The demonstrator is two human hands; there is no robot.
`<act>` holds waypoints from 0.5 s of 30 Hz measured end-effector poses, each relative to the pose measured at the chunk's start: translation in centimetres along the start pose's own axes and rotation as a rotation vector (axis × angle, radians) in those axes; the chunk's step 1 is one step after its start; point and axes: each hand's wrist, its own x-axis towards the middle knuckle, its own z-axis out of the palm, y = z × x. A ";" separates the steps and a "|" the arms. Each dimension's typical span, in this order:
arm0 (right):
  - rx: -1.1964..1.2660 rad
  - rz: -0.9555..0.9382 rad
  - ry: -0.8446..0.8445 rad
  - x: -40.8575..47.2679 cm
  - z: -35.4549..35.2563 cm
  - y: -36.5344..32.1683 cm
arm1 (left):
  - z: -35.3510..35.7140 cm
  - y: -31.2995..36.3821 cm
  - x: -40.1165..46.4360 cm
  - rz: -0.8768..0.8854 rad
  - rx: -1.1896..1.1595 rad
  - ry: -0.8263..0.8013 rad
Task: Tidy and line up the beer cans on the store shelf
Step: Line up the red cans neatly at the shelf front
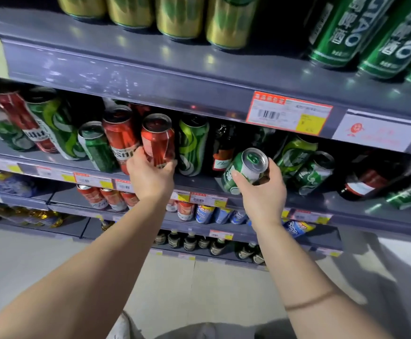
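Head view of a store shelf (199,184) stocked with beer cans, both arms reaching in. The left hand (150,176) is wrapped around the lower part of a red can (158,139), thumb on the can's left side and fingers on its right; the can stands near the shelf's front edge, leaning slightly. The right hand (263,189) grips a green can (244,168), thumb across its body and fingers behind; this can is tilted, its silver top turned toward the camera, and is held at the shelf's front edge, whether touching the shelf or lifted cannot be told. Just left of the red can stands a second red can (120,133), then a small green can (97,145), then taller green-and-white and red cans leaning in disorder. Between the two held cans stands a lime can (191,148), with a dark bottle (222,148) beside it. Right of the green can stand further green cans (307,165), tilted. Above this shelf, a price tag (289,113) is fixed to the edge of the next one, which carries gold cans (180,15) and tall green cans (341,30).
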 end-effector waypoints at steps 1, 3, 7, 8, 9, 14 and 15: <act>-0.003 0.003 0.006 0.1 0.0 0.2 | 0.1 0.1 -0.1 -0.010 -0.012 0.020; -0.016 0.013 0.021 0.4 -0.2 0.6 | 0.2 0.4 -0.5 -0.047 -0.061 0.059; -0.024 0.062 0.099 0.3 -2.2 1.8 | 0.1 1.1 -2.0 -0.060 -0.079 0.107; -0.025 0.077 0.127 0.4 -3.1 2.1 | 0.1 1.2 -2.5 -0.024 -0.070 0.108; -0.020 0.089 0.157 0.4 -3.9 2.5 | 0.2 1.4 -3.3 0.018 -0.066 0.099; 0.001 0.114 0.274 1.8 -7.1 3.9 | 2.2 2.7 -7.0 0.195 -0.113 -0.065; 0.001 0.120 0.286 2.1 -7.4 4.1 | 2.9 3.0 -7.7 0.222 -0.116 -0.145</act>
